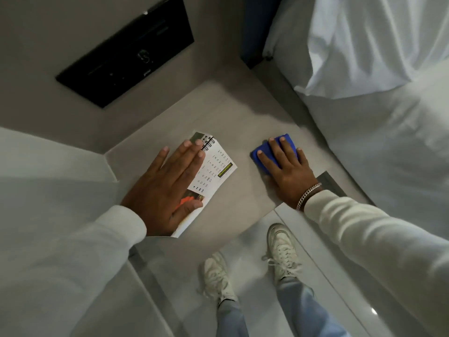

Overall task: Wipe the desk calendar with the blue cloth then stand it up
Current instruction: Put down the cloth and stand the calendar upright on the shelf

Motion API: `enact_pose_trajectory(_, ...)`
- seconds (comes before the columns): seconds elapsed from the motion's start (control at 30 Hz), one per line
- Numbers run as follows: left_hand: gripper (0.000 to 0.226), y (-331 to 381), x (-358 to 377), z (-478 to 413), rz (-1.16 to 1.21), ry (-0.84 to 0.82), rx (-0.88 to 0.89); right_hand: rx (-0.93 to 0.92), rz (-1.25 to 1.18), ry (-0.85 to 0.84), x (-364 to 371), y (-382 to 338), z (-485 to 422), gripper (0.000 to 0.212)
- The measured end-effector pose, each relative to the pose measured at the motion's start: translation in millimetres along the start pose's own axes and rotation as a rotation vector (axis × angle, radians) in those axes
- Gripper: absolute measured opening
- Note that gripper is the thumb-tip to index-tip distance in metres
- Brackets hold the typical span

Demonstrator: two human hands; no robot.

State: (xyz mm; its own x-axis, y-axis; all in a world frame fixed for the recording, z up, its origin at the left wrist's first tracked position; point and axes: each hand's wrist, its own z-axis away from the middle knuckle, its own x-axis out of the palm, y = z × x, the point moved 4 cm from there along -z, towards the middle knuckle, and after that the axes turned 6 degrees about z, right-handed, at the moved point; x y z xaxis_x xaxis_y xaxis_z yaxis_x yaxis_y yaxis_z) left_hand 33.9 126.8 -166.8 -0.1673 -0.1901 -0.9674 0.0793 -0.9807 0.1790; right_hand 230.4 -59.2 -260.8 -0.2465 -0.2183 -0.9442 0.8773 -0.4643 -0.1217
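The desk calendar (pixel 218 170) lies flat on the grey tabletop (pixel 230 113), its black spiral binding at the far end and a white date page facing up. My left hand (pixel 167 188) rests flat on it with fingers spread and covers its left half. To the right, apart from the calendar, the folded blue cloth (pixel 274 152) lies on the table. My right hand (pixel 286 166) presses down on the cloth with fingers apart, and only the cloth's far and left edges show.
A black wall panel (pixel 126 52) hangs on the wall behind the table. A bed with white sheets (pixel 379 93) borders the table on the right. Below the table's near edge I see my white shoes (pixel 281 251) on a glossy floor.
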Motion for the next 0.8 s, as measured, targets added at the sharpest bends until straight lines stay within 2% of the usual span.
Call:
enact_pose_trajectory(0.17, 0.079, 0, -3, 1, -0.052, -0.014, -0.026, -0.003, 0.098, -0.064, 16, -4, 1, 0.085)
enact_pose_trajectory(0.27, 0.077, 10, -7, 4, -0.039, 0.013, -0.065, -0.011, 0.064, -0.100, 1, -7, 1, 0.087)
enact_pose_trajectory(0.33, 0.074, 20, -10, 13, 0.066, 0.097, -0.151, -0.002, -0.062, -0.091, -21, -12, 0, 0.084)
enact_pose_trajectory(0.4, 0.071, 30, -13, 31, 0.251, 0.252, -0.330, -0.009, -0.317, -0.017, -54, -25, -3, 0.076)
enact_pose_trajectory(0.5, 0.068, 46, -11, 64, 0.539, 0.571, -0.757, -0.011, -0.721, 0.078, -96, -54, -10, 0.061)
enact_pose_trajectory(0.6, 0.063, 62, 2, 92, 0.954, 0.928, -1.316, 0.027, -0.873, 0.083, -118, -80, -19, 0.050)
enact_pose_trajectory(0.67, 0.054, 73, 12, 100, 1.119, 1.079, -1.633, 0.048, -0.924, 0.070, -121, -89, -25, 0.047)
enact_pose_trajectory(0.73, 0.043, 78, 20, 102, 1.251, 1.195, -1.781, 0.070, -0.954, 0.050, -118, -93, -29, 0.049)
enact_pose_trajectory(0.8, 0.041, 77, 26, 98, 1.367, 1.256, -1.789, 0.073, -0.954, 0.049, -114, -96, -29, 0.051)
